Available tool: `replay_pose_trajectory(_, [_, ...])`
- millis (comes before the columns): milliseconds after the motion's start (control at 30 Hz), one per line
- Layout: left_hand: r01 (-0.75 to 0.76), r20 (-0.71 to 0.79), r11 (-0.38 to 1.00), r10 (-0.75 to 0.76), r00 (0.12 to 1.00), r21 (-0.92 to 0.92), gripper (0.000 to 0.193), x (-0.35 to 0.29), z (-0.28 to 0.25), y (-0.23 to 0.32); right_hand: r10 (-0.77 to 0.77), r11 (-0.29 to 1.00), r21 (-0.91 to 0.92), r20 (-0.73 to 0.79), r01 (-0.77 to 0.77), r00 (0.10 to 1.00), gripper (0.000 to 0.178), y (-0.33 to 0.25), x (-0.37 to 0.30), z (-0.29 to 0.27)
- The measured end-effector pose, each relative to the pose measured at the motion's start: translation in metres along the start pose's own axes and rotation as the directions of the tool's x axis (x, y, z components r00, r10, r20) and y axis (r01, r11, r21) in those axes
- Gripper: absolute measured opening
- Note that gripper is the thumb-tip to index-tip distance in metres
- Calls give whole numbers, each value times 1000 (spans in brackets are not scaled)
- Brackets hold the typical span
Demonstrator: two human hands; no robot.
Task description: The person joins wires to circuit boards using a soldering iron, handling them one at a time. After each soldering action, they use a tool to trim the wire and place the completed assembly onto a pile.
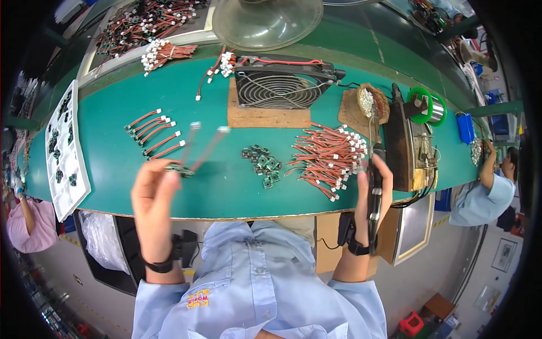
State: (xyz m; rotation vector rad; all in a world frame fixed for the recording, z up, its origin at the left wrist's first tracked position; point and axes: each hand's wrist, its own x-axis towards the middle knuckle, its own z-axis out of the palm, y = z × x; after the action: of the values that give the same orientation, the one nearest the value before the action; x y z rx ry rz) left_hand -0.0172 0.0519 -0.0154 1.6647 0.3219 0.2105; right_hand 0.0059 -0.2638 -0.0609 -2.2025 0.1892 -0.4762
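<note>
My left hand pinches a small green circuit board between thumb and fingertips. Red wires with white plugs, smeared by motion, rise from that board. My right hand is closed round the dark handle of a soldering iron. Its thin front end points away from me, toward a round bowl of pale bits. Between my hands lie a small pile of bare circuit boards and a large heap of red wire leads with white plugs. Several wired boards lie in a column beyond my left hand.
A black fan stands on a brown board at the back. Solder wire sits on a green spool by the soldering stand. At far left is a white tray of boards. Co-workers sit at both sides.
</note>
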Motion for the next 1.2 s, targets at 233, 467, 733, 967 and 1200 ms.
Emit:
replay_pose_trajectory(233, [63,-115,979,-42,992,193,22,20,-65,-37,-416,881,-108,282,460,864,27,-18,-19,19])
replay_pose_trajectory(467, [-142,-180,804,295,938,577,25,-3,-27,-19,-517,761,-251,322,598,793,30,-9,-16,31])
replay_pose_trajectory(733, [-448,434,791,260,863,417,22,-24,75,-18,-410,912,51,84,407,908,44,-24,-24,28])
replay_pose_trajectory(967, [-480,562,868,337,756,125,19,-23,97,6,-436,893,200,163,403,885,45,-42,-35,11])
replay_pose_trajectory(1200, [-487,606,868,335,721,100,10,-23,91,3,-434,852,378,121,363,893,45,-46,-38,14])
